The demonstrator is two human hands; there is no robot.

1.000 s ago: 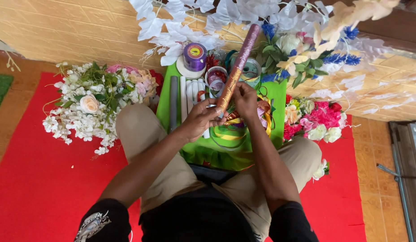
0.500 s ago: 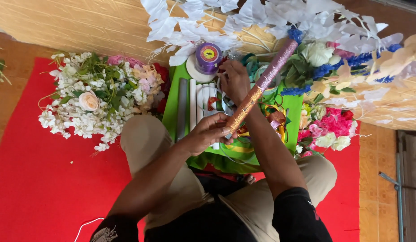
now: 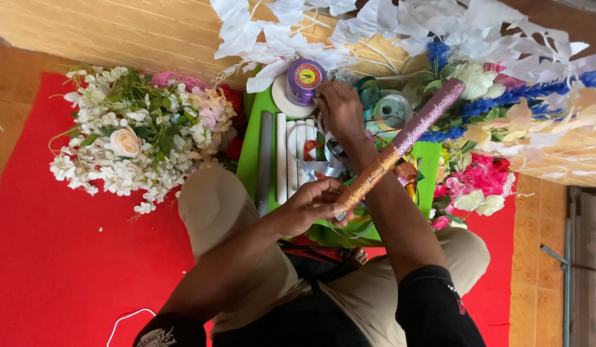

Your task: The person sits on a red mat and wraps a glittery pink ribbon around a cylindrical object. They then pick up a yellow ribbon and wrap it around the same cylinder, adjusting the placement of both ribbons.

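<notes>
Right hand [image 3: 340,109] now reaching farther, fingers loose beside purple spool [image 3: 304,80], left hand [image 3: 307,205] gripping glitter stick [image 3: 401,144], white flowers [image 3: 131,138] left, green tray [image 3: 253,148] beneath.

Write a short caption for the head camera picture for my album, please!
Left hand holds a glittery rod while the right hand reaches among ribbon spools on a green tray between flower bunches.

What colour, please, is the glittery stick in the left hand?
Orange-gold near the left hand, pinkish purple toward the stick's far end; head view.
</notes>
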